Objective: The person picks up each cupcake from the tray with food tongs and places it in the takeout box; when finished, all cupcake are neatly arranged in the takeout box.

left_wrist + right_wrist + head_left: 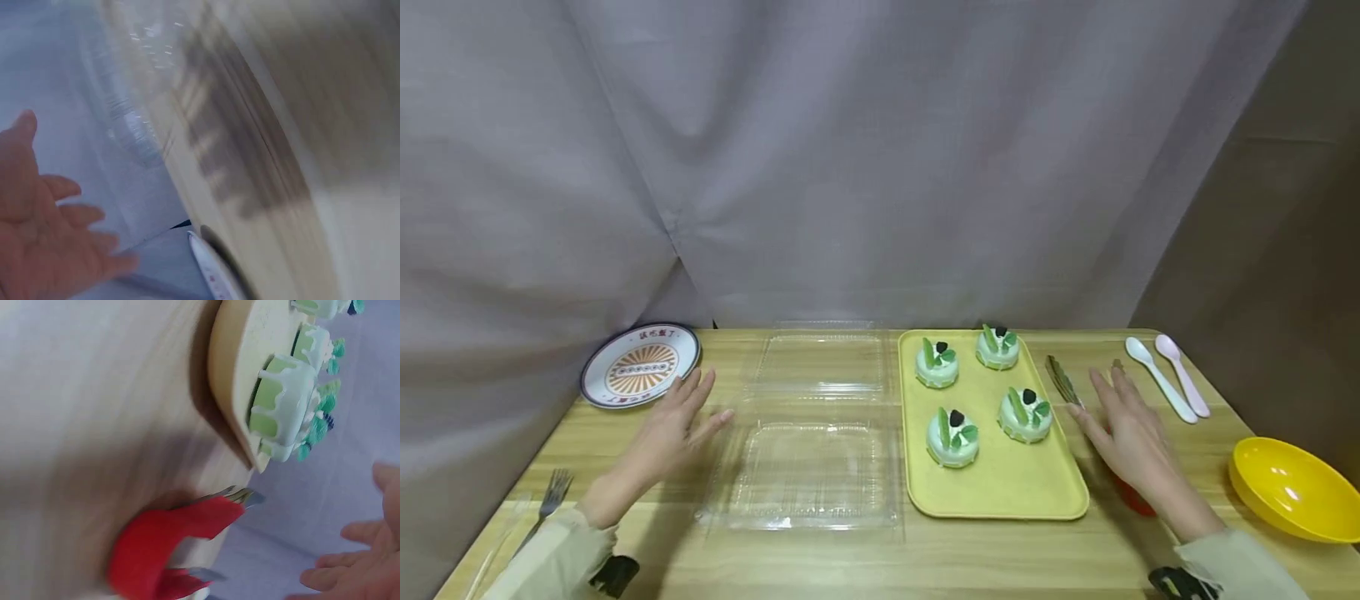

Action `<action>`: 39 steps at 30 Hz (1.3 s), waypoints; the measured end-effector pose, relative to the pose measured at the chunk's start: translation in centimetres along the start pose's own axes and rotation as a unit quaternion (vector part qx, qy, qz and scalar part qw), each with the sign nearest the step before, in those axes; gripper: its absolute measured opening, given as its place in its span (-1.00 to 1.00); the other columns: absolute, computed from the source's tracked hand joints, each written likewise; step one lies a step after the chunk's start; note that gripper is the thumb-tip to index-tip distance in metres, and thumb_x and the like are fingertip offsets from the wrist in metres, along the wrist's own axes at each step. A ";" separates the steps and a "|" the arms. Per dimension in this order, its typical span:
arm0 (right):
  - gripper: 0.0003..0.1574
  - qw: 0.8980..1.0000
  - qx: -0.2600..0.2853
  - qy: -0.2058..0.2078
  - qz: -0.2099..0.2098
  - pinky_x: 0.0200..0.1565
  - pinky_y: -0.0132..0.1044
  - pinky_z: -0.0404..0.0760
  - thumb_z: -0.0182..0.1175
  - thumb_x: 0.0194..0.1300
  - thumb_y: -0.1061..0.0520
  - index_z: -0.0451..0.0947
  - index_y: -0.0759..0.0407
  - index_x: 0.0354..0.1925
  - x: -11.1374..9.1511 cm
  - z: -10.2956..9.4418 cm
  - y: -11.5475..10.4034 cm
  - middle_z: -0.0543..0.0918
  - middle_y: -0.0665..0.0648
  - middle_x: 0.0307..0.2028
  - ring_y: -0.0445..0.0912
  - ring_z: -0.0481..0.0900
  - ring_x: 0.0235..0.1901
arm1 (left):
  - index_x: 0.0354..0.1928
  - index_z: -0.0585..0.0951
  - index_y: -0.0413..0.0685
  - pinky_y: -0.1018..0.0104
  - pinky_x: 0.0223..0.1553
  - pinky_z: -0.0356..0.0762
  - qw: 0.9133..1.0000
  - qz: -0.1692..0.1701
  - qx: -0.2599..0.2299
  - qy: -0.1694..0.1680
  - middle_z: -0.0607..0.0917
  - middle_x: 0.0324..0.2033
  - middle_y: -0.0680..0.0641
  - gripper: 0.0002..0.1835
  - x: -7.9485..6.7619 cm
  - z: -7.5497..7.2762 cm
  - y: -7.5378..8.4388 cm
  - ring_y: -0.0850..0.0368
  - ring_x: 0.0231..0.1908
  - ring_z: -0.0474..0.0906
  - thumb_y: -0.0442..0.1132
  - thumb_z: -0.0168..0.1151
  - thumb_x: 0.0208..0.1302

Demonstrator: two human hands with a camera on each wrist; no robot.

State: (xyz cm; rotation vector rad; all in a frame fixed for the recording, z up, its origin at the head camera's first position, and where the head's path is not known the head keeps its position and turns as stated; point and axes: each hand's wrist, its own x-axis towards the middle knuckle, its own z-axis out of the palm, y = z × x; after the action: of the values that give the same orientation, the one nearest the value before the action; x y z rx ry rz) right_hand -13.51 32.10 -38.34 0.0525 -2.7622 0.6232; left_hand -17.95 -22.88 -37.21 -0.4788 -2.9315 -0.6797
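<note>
While the left hand (pixel 662 435) spread wide, a clear container (pixel 808 437) to its right, the right hand (pixel 1129 437), also wide, hovered above red-handled tongs (pixel 149 542).

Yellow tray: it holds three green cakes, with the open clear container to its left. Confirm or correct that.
Wrong count: the head view shows four green cakes on the yellow tray, not three. The open clear container is indeed to its left.
</note>
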 end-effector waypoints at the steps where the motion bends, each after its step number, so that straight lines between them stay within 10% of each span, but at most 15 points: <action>1: -0.19 1.000 0.011 0.013 -0.001 0.19 0.59 0.10 0.07 0.47 0.00 0.09 0.48 0.41 -0.1 -0.1 0.2 0.07 0.68 0.38 0.58 0.08 0.31 | 0.46 0.14 -0.33 -0.42 0.29 0.24 0.999 0.001 -0.043 -0.005 0.17 0.41 -0.50 -0.24 -0.3 -0.2 -0.3 -0.53 0.31 0.23 0.02 0.09 0.43; 5: -0.30 0.999 0.037 0.033 0.004 0.00 0.41 0.42 0.18 0.33 0.24 0.22 0.63 0.27 -0.4 -0.2 1.4 0.43 0.66 0.09 0.47 0.40 0.07 | 0.46 0.09 -0.39 0.15 0.14 0.62 0.980 -0.009 -0.189 -0.053 0.22 0.39 -0.50 -0.29 -1.5 -0.9 -1.6 -0.44 0.23 0.38 -0.13 0.07 0.47; 10: -0.30 0.998 0.024 -0.013 0.057 -0.23 0.18 0.49 0.26 0.26 0.19 0.26 0.65 0.17 -1.1 -0.7 3.1 0.47 0.56 -0.20 0.31 0.42 -0.18 | 0.45 0.09 -0.43 0.80 0.01 0.40 0.947 -0.023 -0.299 -0.111 0.20 0.41 -0.44 -0.31 -1.8 -0.1 -2.6 0.48 0.21 0.42 -0.19 0.08 0.46; 13: -0.17 0.993 0.011 -0.061 0.100 -0.12 0.31 0.49 0.30 0.26 0.03 0.20 0.63 0.16 -1.1 -0.5 3.6 0.42 0.63 -0.09 0.40 0.39 -0.09 | 0.44 0.08 -0.45 0.80 0.01 0.39 0.929 -0.031 -0.347 -0.126 0.16 0.42 -0.45 -0.29 -2.2 0.3 -3.0 0.78 0.07 0.31 -0.21 0.10 0.44; 23: 0.37 0.978 -0.034 -0.126 0.163 0.06 0.45 0.41 0.35 0.16 -0.18 -0.17 0.76 0.35 -0.3 0.2 4.6 0.19 0.84 0.14 0.64 0.25 0.08 | 0.42 -0.01 -0.57 0.75 0.04 0.46 0.896 -0.009 -0.415 -0.155 0.07 0.39 -0.56 -0.27 -2.1 1.2 -3.0 0.70 0.08 0.41 -0.31 0.08 0.43; 39: -0.34 0.982 -0.046 -0.110 0.148 -0.61 -0.24 0.34 0.29 0.22 -0.15 0.28 0.42 -0.31 0.3 0.3 5.7 0.40 0.27 -0.53 0.08 0.40 -0.51 | 0.39 -0.08 -0.63 0.71 0.08 0.47 0.878 0.008 -0.456 -0.144 0.07 0.34 -0.64 -0.25 -1.8 1.9 -2.5 0.63 0.07 0.46 -0.39 0.08 0.39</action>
State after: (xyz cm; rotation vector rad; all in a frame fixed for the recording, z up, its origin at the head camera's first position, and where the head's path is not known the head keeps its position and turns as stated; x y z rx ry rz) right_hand -14.44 37.16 -40.94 -0.3367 -3.0393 0.5903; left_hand -17.08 -24.69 -40.21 -0.7009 -2.6371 -2.1535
